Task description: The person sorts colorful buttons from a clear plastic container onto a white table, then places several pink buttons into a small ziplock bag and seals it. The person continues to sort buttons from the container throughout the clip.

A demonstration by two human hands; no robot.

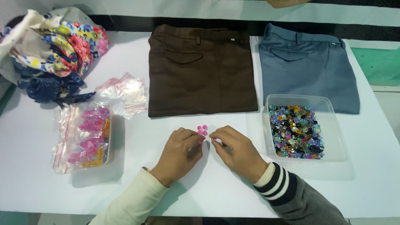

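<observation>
At the centre of the frame we have both hands down on the white surface (200,183), fingertips nearly meeting: our left hand (180,153) is curled with its grip pinched close at the fingertips, and our right hand (236,151) does the same, seeming to nip a small pink gem, though we cannot tell for sure what either grip encloses. Just above the fingertips, touching neither hand clearly, sits a tiny cluster of pink gems (202,130). We judge the step in hand to be sorting out pink pieces into a small group; the next move calls for a fine pinch and a light set-down so the loose gems do not scatter. To the right of the frame stands a clear plastic tub (333,125) of mixed coloured gems (295,131), near our right hand. At the left lies a zip bag of pink and orange gems (85,137), with empty zip bags (125,93) above it. Folded brown trousers (202,68) and folded blue-grey trousers (310,68) lie across the top, floral cloth (54,50) in the upper left. Nothing stands between the hands and the tub.
</observation>
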